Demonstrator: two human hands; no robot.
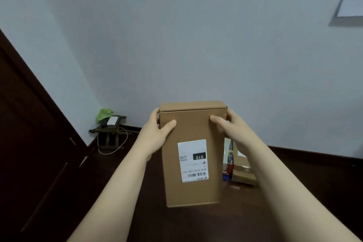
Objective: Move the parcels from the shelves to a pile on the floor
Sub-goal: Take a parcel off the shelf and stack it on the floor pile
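I hold the stiff, seemingly light brown cardboard parcel in the air above the dark wooden floor, my left hand and right hand curled round its upper side edges, thumbs pressed on its labelled face.

It looked like a plain room in a home: bare pale walls, a dark wooden floor, a dark wooden door at the left, and a little wooden stool tucked in the corner, a white gadget lying on it.
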